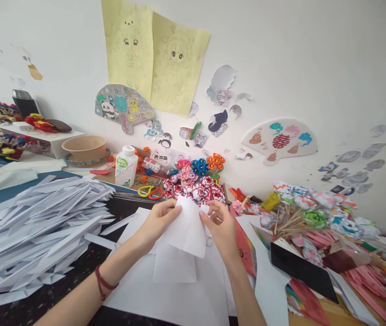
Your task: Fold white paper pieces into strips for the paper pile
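Note:
Both my hands hold one white sheet of paper [188,228] above the table's middle. My left hand [157,222] pinches its upper left edge, fingers closed on the paper. My right hand [220,226] grips the right edge, fingers curled round it. The sheet hangs folded between them, its lower corner pointing down. Under it lie more white sheets [175,290] on the dark table. A red cord circles my left wrist [102,283].
A big heap of folded white paper strips [33,226] fills the left. Behind the hands stand paper flowers [196,183], scissors [150,191] and a white bottle [125,165]. A black phone [301,269] and paper flowers on sticks [301,213] lie right. Drawings [154,54] hang on the wall.

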Motion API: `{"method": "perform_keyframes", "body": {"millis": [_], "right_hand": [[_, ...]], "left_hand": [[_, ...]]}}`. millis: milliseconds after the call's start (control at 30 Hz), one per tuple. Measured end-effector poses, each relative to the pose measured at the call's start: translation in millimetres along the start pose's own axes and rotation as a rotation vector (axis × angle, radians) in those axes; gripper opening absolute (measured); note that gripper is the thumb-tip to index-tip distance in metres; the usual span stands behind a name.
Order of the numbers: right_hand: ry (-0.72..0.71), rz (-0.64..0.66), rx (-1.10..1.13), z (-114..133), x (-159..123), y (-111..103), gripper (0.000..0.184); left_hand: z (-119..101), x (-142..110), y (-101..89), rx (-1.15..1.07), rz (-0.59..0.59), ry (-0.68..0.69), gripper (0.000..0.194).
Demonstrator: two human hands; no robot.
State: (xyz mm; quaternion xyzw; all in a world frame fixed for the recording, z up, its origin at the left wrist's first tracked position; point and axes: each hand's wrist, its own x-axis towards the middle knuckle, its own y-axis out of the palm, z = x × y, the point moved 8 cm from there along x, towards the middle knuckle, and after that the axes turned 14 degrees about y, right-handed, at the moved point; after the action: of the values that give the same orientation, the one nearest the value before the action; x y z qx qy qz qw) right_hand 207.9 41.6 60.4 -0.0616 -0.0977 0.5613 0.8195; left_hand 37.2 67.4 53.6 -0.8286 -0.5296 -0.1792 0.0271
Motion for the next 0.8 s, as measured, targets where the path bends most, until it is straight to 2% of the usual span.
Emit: {"method": "perform_keyframes", "body": {"millis": [67, 100, 133, 200, 300, 400, 567, 667, 800], "right_hand": [[-0.098, -0.183, -0.154, 7, -7, -5, 0.034], [-0.130, -0.210, -0.206, 10, -10, -2, 0.031], [-0.147, -0.188, -0.231, 12, -13, 3, 0.026], [-0.129, -0.061, -0.179, 11, -16, 18, 0.022], [-0.068, 0.112, 0.012, 6, -15, 33, 0.036], [-0.017, 0.206, 0.133, 1, -13, 39, 0.041], [0.185, 0.254, 0.274, -13, -12, 35, 0.040], [0.274, 0.345, 0.299, -17, -16, 40, 0.041], [0.239, 0.390, 0.220, -13, -15, 40, 0.031]], "left_hand": [[0, 1, -5.1, 0.134, -0.032, 0.058, 0.030], [-3, 2, -7.3, 0.228, -0.049, 0.104, 0.030], [-7, 2, -8.2, 0.328, -0.063, 0.156, 0.029], [-17, 0, -4.9, 0.503, -0.059, 0.259, 0.028], [-24, -4, 9.6, 0.630, 0.044, 0.354, 0.028], [-27, -8, 17.8, 0.732, 0.111, 0.417, 0.029], [-46, -9, 8.8, 0.944, -0.054, 0.593, 0.024], [-47, -6, 3.5, 0.970, -0.084, 0.559, 0.030], [-29, 0, -0.2, 0.722, 0.012, 0.371, 0.014]]}}
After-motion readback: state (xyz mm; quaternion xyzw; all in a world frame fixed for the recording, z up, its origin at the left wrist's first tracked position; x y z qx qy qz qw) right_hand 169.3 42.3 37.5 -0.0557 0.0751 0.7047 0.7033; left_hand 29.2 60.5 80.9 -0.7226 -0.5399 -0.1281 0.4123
